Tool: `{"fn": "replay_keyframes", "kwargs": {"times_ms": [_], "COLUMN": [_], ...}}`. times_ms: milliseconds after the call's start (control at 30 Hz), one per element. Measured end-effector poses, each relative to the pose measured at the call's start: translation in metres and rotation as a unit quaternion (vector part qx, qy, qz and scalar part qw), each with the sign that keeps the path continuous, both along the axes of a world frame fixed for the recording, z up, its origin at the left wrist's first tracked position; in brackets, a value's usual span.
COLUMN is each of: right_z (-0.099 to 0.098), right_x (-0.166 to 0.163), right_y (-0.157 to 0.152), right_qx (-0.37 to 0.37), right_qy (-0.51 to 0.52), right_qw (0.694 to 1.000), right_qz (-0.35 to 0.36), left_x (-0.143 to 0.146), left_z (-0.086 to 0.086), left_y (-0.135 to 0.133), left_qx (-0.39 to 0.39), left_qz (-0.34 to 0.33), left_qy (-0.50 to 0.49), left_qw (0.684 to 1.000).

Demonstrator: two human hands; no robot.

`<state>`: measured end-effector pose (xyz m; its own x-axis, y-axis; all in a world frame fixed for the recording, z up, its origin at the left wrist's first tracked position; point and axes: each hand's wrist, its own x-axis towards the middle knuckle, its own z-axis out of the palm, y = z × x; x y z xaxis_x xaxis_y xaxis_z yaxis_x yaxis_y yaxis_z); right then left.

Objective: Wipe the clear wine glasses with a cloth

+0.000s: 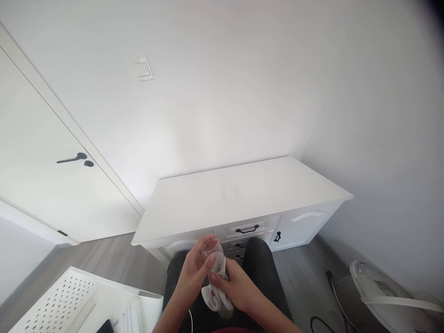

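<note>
A clear drinking glass point(218, 260) is tilted over my lap, its rim pointing up and away from me. My left hand point(194, 269) wraps around the side of the glass, thumb across its front. With my right hand point(240, 283) I grip a white cloth point(212, 299) bunched against the lower part of the glass. Loose folds of the cloth hang below my fingers. The base of the glass is hidden by the cloth and my right hand.
Ahead stands a low white cabinet point(194, 203) with black handles; faint clear marks or a clear object point(224, 185) show on top. A white perforated unit point(58, 300) is at lower left, a rice-cooker-like appliance point(385, 296) with cables at lower right. A door point(41, 138) is left.
</note>
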<state>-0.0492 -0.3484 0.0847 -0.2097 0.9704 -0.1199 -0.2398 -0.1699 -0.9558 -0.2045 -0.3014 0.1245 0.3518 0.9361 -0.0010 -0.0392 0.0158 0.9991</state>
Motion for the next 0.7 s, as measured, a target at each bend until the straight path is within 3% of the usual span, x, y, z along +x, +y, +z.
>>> {"fn": "replay_keyframes", "kwargs": {"times_ms": [67,133,200,300,400,467,533,600,667,700], "right_z": [-0.001,-0.002,-0.002,-0.004,-0.008,-0.012,-0.015,-0.016,-0.015,-0.014], "right_x": [-0.007,-0.010,-0.010,-0.007,-0.006,-0.005,-0.003,0.000,0.002,0.002], "right_y": [-0.006,-0.010,-0.012,-0.010,-0.006,-0.006,-0.006,-0.007,-0.008,-0.008], "right_qx": [-0.044,-0.071,-0.077,-0.043,0.064,0.145,0.179,0.137,0.044,0.004], "right_qy": [0.126,0.251,0.300,0.236,0.052,-0.091,-0.168,-0.125,0.014,0.084], "right_qw": [0.991,0.962,0.946,0.967,0.996,0.983,0.963,0.980,0.998,0.992], "right_qz": [0.033,0.075,0.100,0.090,0.015,-0.063,-0.115,-0.076,0.036,0.091], "left_x": [0.000,0.000,0.000,0.001,0.004,0.006,0.007,0.007,0.006,0.005], "left_z": [0.002,0.001,0.000,-0.004,-0.008,-0.009,-0.009,-0.007,-0.005,-0.004], "left_y": [0.000,-0.001,-0.002,-0.004,-0.008,-0.011,-0.013,-0.012,-0.010,-0.009], "left_qx": [-0.021,-0.052,-0.070,0.007,0.137,0.183,0.194,0.164,0.096,0.059], "left_qz": [0.016,0.031,0.029,0.059,0.129,0.138,0.122,0.094,0.067,0.056], "left_qy": [0.016,-0.011,-0.039,0.007,0.122,0.175,0.183,0.141,0.068,0.032], "left_qw": [1.000,0.998,0.996,0.998,0.975,0.957,0.956,0.972,0.991,0.996]}}
